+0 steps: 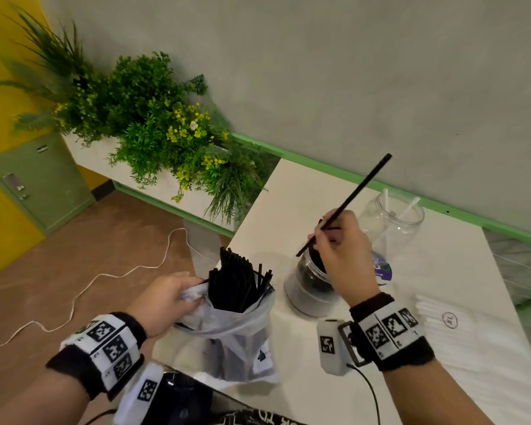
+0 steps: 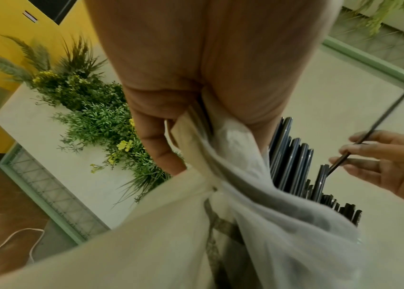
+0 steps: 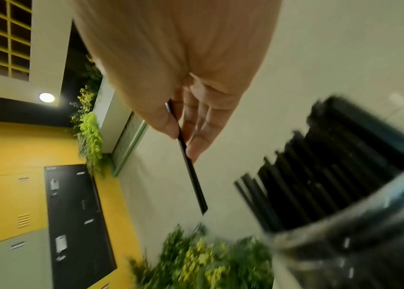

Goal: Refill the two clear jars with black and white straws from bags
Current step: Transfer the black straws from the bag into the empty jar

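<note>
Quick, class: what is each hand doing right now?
Left hand: grips the bag.
Right hand: pinches one black straw.

I see a white bench (image 1: 276,191) running along the wall. Standing on it: a clear bag of black straws (image 1: 236,305) at 7 o'clock, a clear jar holding black straws (image 1: 307,289) at centre, and a second clear jar with white straws (image 1: 393,219) at 1 o'clock. A pack of white straws (image 1: 460,329) lies flat at 4 o'clock.
</note>
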### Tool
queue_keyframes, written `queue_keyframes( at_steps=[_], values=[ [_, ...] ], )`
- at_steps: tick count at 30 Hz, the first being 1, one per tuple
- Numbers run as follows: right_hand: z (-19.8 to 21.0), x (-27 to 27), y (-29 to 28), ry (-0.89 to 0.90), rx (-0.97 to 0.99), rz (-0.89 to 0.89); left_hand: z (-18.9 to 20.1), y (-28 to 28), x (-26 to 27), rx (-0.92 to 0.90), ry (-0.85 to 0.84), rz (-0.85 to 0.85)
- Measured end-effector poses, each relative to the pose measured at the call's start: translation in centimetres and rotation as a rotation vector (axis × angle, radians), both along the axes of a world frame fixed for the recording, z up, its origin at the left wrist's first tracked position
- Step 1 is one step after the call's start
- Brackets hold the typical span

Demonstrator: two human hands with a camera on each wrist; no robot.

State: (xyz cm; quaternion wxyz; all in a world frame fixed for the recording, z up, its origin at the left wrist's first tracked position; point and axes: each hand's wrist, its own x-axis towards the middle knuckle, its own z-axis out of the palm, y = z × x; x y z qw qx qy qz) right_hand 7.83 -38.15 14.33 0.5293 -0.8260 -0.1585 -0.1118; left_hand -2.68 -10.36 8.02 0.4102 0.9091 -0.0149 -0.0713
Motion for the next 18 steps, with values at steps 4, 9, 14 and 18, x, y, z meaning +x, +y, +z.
queue_keyframes(
  at_steps=[4,9,14,18],
  values=[
    [0.3,0.4,-3.3,-0.044,0.036,-0.145,0.0,-1.0,1.0,-0.001,-0.047,-0.031],
    [-2.6,0.4,-4.8,0.064,-0.111,-0.228,0.8,-2.6,1.7,-0.036,-0.087,-0.084],
    [-3.7,-0.5,-5.6,-0.237,-0.215,-0.405,0.4,-2.8,1.9,-0.021,-0.056,-0.089],
    [-3.4,1.6,-5.4,-0.246,-0.401,-0.329,0.3,-2.9,2.0,-0.03,-0.021,-0.087]
  ],
)
